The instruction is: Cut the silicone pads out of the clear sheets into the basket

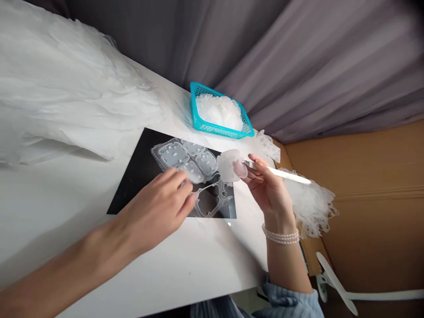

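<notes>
My right hand [270, 187] grips a slim tool with a white handle [291, 175] and a metal tip; its kind is unclear. A thin, translucent white piece with rounded corners [229, 164] sits at the thumb and fingertips of that hand. My left hand [162, 205] is closed over the black mat [132, 185], fingers curled inward. Whatever its fingertips pinch is hidden or blurred. Just beyond them lies a clear moulded plastic sheet with several rounded panels [174, 154]. An emptied thin frame [208, 201] of the same plastic extends towards my right hand.
A turquoise basket [218, 130] filled with translucent white pieces stands at the table's back. A large heap of white sheets [73, 88] covers the left. Frame scraps [314, 205] pile up in a cardboard box [371, 176] on the right. Grey curtains [298, 66] hang behind.
</notes>
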A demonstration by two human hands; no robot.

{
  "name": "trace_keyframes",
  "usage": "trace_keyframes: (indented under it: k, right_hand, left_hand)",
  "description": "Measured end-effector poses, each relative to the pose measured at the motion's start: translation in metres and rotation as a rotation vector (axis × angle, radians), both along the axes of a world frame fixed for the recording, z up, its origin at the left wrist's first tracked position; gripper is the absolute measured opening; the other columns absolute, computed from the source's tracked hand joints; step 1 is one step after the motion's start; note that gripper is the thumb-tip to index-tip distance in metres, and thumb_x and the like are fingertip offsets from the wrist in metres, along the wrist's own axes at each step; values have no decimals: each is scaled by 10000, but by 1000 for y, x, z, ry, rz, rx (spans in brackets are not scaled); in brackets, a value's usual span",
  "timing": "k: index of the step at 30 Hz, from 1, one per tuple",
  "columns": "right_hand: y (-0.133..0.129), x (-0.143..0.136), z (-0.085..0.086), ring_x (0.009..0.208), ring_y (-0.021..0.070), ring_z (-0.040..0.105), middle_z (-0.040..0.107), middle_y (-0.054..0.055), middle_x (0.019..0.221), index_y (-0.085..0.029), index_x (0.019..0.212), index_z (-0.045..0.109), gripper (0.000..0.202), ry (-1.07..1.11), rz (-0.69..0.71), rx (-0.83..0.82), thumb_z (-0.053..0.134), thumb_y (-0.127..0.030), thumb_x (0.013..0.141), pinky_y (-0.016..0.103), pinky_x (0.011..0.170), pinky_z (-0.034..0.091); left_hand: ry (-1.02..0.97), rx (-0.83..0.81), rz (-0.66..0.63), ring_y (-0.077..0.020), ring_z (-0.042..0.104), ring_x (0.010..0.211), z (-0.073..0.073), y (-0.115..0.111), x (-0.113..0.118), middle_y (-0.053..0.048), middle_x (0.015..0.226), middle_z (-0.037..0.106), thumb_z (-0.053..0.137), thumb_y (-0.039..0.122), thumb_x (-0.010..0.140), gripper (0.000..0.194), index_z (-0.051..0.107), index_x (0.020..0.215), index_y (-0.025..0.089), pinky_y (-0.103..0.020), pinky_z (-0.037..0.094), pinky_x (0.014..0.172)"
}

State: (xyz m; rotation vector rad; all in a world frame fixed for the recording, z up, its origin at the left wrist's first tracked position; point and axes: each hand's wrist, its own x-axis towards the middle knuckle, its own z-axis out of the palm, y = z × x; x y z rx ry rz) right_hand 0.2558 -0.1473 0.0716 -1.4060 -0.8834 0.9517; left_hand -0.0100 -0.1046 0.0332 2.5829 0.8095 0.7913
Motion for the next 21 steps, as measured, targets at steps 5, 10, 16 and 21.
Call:
trace_keyframes:
  k: [5, 10, 16, 21]
  right_hand:
    - [-18, -53, 20, 948, 207, 739, 763, 26, 1059, -289, 1038, 773, 166, -333, 136, 83, 647, -351, 949, 374, 855, 625]
    - [-34, -78, 27, 1061, 218, 719, 732, 3, 1191, -317, 1233, 707, 274, -573, 556, 85, 578, -312, 991, 343, 929, 599]
    - [-27, -54, 14, 850, 186, 719, 770, 35, 971, -240, 955, 685, 321, -631, 220, 59, 421, -397, 1050, 325, 744, 567]
    - [2, -32, -19, 641, 109, 566, 655, -21, 711, -219, 714, 359, 396, -297, 307, -138, 703, -322, 881, 236, 574, 417]
  left_hand:
    - [-339, -575, 320, -190, 611, 766, 27, 14, 18, -88, 937, 633, 416, 456, 957, 400, 671, 869, 161, -357, 526, 724]
    - [-502, -1814, 8, -272, 710, 840, 20, 24, 31, -128, 865, 744, 451, 759, 832, 664, 724, 871, 155, -405, 584, 777]
    - [-674, -1833, 132, -261, 724, 999, 0, 21, 38, -104, 1076, 770, 742, 304, 807, 203, 742, 965, 177, -397, 591, 914]
    - [-593, -1748, 110, -188, 698, 1006, -4, 17, 40, -62, 1085, 758, 780, 310, 793, 252, 755, 1014, 192, -321, 578, 937]
